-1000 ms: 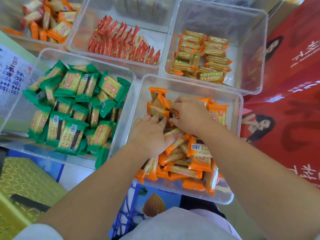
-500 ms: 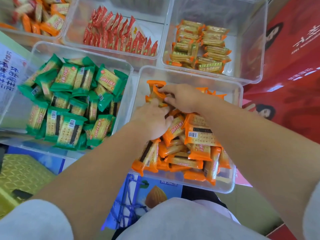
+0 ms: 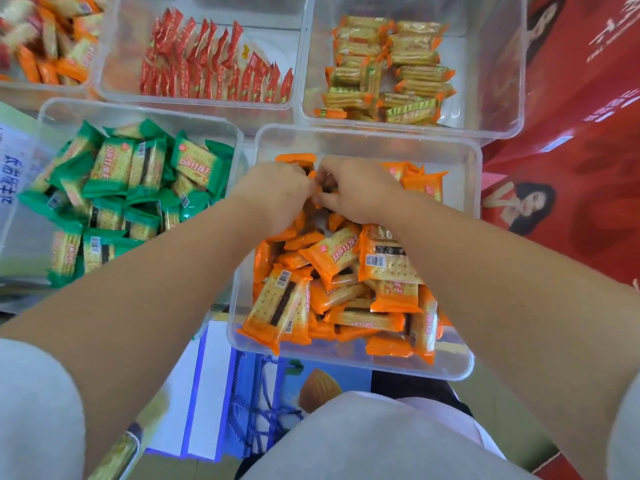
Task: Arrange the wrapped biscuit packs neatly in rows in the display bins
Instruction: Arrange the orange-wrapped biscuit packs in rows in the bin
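Your left hand and right hand are both down in the near right bin, meeting at its far left corner, knuckles almost touching.

Right hand: fingers curled, pinching one of the orange packs right where the two hands meet. A dark strip of wrapper shows in the gap between them.

Left hand: back of the hand faces the camera and the fingers are curled under. You can't tell whether it grips a pack or just presses on one. One orange wrapper edge sticks up just past its knuckles, against the far wall.

The rest of the orange packs lie in a loose heap. They fill the bin from just below your wrists to the near wall, some flat, some on edge, overlapping. A few more sit by the far right corner, just beyond your right wrist.

The near left bin touches this bin's left side and holds jumbled green packs.

Far row of bins:
- Red packs stand on edge in a row.
- Gold packs are stacked roughly.
- Mixed packs fill the far left one.

A red printed panel lies to the right of the bins. A blue bag lies beneath the near edge.
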`<move>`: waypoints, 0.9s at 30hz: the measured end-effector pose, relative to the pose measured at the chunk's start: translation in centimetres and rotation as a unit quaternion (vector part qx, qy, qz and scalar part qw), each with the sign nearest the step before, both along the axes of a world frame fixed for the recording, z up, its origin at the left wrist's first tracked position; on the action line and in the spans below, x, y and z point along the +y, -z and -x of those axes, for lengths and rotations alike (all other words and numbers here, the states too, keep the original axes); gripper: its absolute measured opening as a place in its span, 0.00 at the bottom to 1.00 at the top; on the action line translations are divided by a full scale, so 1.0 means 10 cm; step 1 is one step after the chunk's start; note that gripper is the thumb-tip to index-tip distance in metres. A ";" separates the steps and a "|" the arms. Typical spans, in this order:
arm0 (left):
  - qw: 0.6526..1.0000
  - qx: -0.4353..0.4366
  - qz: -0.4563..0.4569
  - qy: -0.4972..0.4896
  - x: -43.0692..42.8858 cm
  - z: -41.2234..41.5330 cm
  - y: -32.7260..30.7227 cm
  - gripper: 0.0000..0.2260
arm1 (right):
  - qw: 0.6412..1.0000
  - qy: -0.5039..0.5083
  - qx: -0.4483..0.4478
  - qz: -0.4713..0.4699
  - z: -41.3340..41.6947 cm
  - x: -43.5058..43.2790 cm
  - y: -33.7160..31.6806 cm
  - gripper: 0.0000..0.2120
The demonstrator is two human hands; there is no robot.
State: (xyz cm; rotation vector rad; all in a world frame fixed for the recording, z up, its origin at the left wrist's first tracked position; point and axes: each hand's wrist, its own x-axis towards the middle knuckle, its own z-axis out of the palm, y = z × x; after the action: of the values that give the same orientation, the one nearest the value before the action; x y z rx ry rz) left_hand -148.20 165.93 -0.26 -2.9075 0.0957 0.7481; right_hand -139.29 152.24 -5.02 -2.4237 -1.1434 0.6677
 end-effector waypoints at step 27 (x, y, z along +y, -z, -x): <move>0.987 -0.127 0.038 -0.093 0.05 0.77 0.09 0.09 | 0.971 -0.076 -0.215 0.067 0.22 0.42 -0.10 0.10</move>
State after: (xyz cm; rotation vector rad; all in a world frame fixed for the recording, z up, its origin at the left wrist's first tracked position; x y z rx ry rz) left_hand -155.95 166.47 -1.17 -3.0867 -0.1791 0.3978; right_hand -141.50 156.43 -3.99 -2.6992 -1.5036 0.2689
